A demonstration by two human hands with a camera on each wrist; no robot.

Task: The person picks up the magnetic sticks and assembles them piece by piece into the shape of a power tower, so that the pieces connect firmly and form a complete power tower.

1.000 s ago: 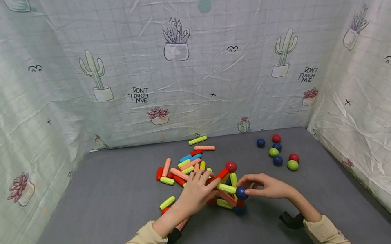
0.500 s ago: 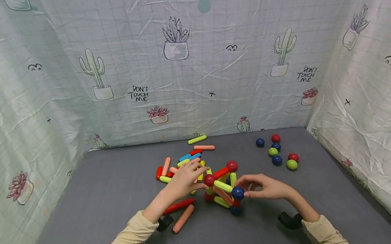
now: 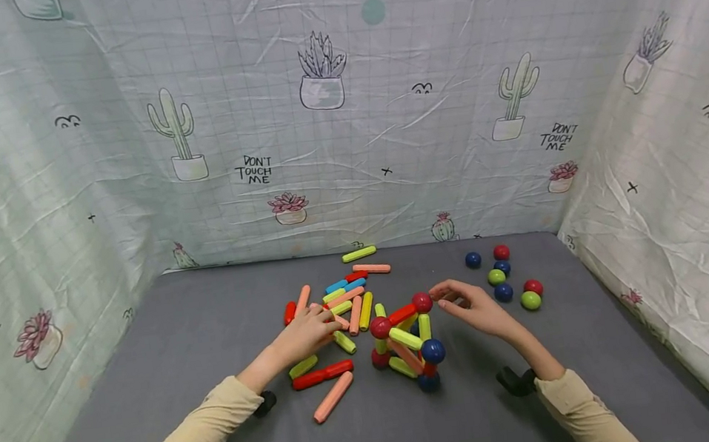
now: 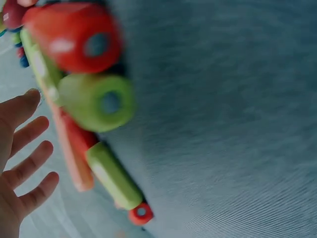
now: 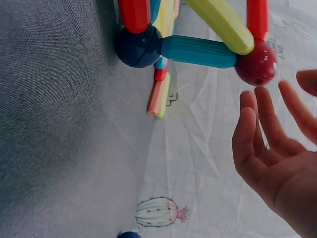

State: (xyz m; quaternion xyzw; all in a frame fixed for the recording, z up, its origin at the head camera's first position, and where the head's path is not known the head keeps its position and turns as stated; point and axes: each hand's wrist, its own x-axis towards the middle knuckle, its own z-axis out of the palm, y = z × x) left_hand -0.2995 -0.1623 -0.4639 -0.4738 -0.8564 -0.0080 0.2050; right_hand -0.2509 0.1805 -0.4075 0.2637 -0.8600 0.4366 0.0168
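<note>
Currently: left hand [image 3: 305,333] at the sticks [image 3: 356,315], right hand [image 3: 476,306] beside the frame [image 3: 406,339]

On my head view, the frame of balls and sticks stands on the grey table [image 3: 221,328], just right of the loose sticks. The left hand is over the pile's left part; from this angle I can't tell whether it touches any. Near that wrist lie two red sticks [image 3: 339,368] end to end and a pink stick [image 3: 334,397]. The right hand is at the frame's far right corner, near the red ball [image 3: 422,302]; loose balls [image 3: 497,276] lie beyond it.

My left wrist view has the left fingers spread wide, apart from the blurred stick ends beside them.

Through the right wrist view I see the right fingers loosely bent, thumb standing off, tips just by the red ball; I can't tell if they touch. A blue stick [image 5: 198,51] joins that ball to a dark blue ball [image 5: 138,47].
</note>
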